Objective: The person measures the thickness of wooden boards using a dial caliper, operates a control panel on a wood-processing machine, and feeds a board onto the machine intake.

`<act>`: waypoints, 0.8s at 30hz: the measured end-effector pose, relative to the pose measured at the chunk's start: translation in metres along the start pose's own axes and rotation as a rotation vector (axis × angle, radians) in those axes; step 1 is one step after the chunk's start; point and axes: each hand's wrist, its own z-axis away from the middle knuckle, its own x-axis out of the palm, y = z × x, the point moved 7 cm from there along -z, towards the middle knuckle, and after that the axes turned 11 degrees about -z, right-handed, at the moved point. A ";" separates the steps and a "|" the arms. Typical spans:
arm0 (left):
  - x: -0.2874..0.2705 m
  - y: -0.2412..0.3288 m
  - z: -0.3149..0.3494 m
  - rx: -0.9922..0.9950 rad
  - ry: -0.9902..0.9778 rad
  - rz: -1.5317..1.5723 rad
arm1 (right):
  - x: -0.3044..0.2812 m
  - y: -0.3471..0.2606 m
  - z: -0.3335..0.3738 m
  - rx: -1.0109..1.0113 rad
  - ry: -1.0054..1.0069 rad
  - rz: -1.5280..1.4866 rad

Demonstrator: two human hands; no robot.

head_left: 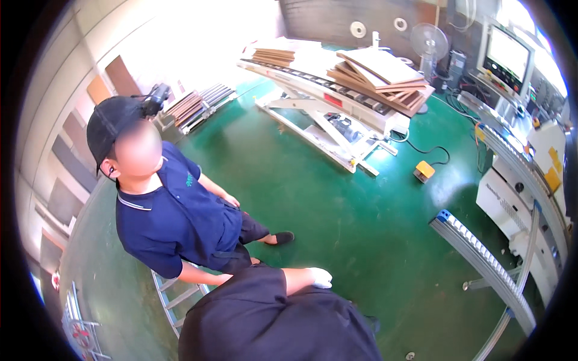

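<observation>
My left hand [321, 278], in a white glove, reaches out from a black sleeve [253, 295] low in the middle of the head view. It hangs over the green floor [361, 246], and no object shows in it. Its fingers are too small and turned away to read. My right hand is out of sight. Close on my left stands another person [174, 207] in a dark blue polo shirt and black cap; one of their hands [231, 200] hangs by their thigh, while the other is hidden behind my sleeve.
Ahead, a scissor lift table [337, 99] with rollers carries stacked boards [385, 72]. A yellow foot pedal [424, 171] lies on the floor. At right are a machine [512, 198] with a control screen [507, 54] and a metal roller rail [481, 259]. A ladder [179, 295] stands at left.
</observation>
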 end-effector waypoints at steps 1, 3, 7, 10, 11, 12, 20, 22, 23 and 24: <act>-0.004 0.002 -0.002 0.012 -0.014 -0.023 | 0.003 0.001 -0.002 0.001 -0.004 -0.020; -0.008 0.005 -0.006 -0.043 -0.034 -0.065 | 0.001 0.014 -0.004 0.022 0.001 -0.050; -0.007 0.009 -0.045 -0.007 -0.085 -0.173 | -0.013 0.053 0.002 0.146 0.049 -0.120; -0.029 0.040 -0.058 -0.018 -0.112 -0.234 | -0.029 0.091 0.006 0.270 0.104 -0.137; -0.038 0.048 -0.065 0.042 -0.105 -0.230 | -0.034 0.101 0.011 0.314 0.122 -0.139; -0.040 0.054 -0.072 0.100 -0.102 -0.217 | -0.039 0.115 0.016 0.357 0.137 -0.134; -0.087 0.054 -0.146 0.301 -0.124 -0.190 | -0.031 0.160 0.008 0.356 0.171 -0.001; -0.113 0.035 -0.155 0.268 -0.115 -0.034 | -0.016 0.158 -0.024 0.078 0.147 0.168; -0.121 0.010 -0.171 0.290 -0.044 -0.049 | 0.005 0.082 -0.062 0.083 0.146 -0.056; -0.137 -0.010 -0.185 0.310 0.059 -0.006 | 0.002 -0.028 -0.079 0.118 0.157 -0.282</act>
